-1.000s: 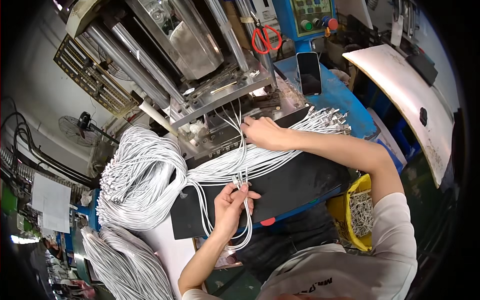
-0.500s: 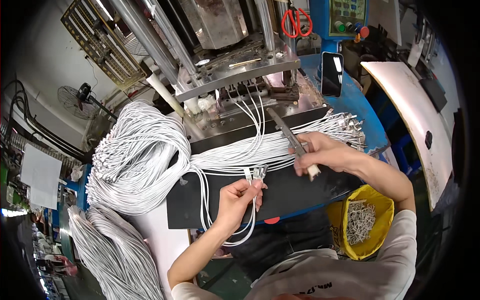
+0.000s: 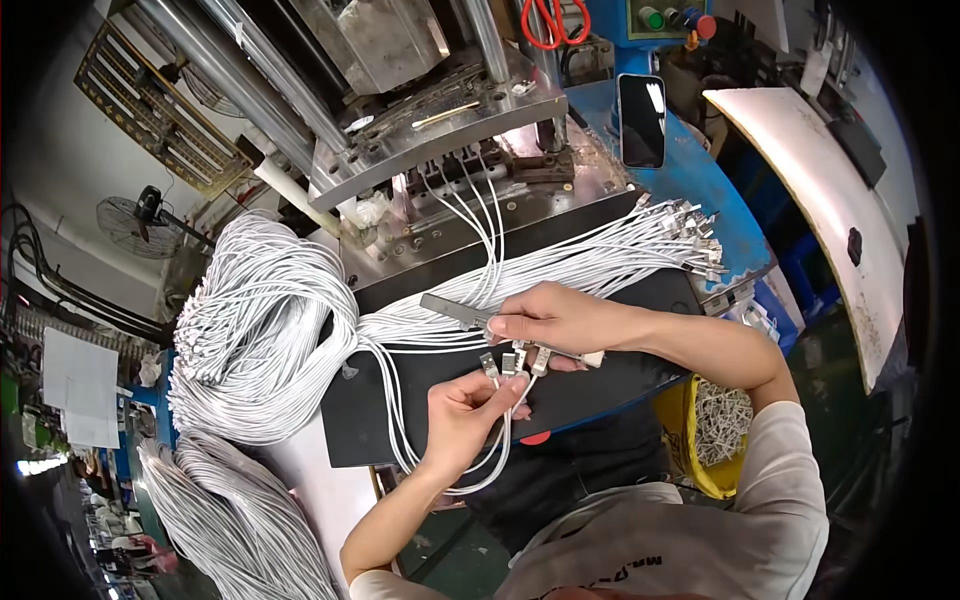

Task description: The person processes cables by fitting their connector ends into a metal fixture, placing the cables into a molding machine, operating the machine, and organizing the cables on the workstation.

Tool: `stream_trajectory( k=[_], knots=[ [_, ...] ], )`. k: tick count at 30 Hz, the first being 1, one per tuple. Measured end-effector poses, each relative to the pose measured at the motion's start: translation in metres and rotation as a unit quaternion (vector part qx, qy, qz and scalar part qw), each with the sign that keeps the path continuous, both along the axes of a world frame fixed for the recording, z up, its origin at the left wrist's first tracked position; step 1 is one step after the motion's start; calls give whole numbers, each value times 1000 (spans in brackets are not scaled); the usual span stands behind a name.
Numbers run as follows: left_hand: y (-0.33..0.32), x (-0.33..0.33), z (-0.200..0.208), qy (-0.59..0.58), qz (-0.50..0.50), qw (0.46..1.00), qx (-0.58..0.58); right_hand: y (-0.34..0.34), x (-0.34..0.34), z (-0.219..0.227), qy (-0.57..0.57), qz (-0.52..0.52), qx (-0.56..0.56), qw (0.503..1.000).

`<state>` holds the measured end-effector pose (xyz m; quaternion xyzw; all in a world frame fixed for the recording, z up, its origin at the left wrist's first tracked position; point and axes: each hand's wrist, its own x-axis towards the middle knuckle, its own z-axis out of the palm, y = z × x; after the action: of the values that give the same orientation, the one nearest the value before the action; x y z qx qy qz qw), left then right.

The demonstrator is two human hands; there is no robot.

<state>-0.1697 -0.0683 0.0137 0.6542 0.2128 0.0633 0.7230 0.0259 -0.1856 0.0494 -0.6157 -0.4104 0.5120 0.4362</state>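
My left hand pinches several white cables just below their metal connector ends, holding the ends upright over a black mat. My right hand grips a flat grey metal tool with a pale handle, its blade pointing left just above the connector ends. A wide bundle of white cables lies across the mat, its connector tips fanned out at the right. Several cables run up into the machine's mould fixture.
A large loop of white cables hangs at the left, more bundles lower left. A grey metal press stands behind. A dark phone lies on the blue bench, red scissors above. A yellow bin with scraps sits at the right.
My right hand came back from the machine fixture with the metal tool and now sits just above my left hand. The left hand raised the connector ends toward it.
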Motion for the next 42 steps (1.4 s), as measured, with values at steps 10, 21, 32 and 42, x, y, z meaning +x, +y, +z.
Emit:
stream_trajectory(
  k=[10,21,32,42],
  knots=[
    [5,0,7,41,-43,998,-16,-7,-3,0,-21,27,4,999],
    [7,-5,0,8,27,999,-24,-15,-2,8,-101,55,-10,993],
    [5,-3,13,1,-12,994,-110,-13,1,8,-113,52,-25,992],
    [4,-20,29,-41,-74,993,79,-44,50,22,-356,209,105,905]
  ],
)
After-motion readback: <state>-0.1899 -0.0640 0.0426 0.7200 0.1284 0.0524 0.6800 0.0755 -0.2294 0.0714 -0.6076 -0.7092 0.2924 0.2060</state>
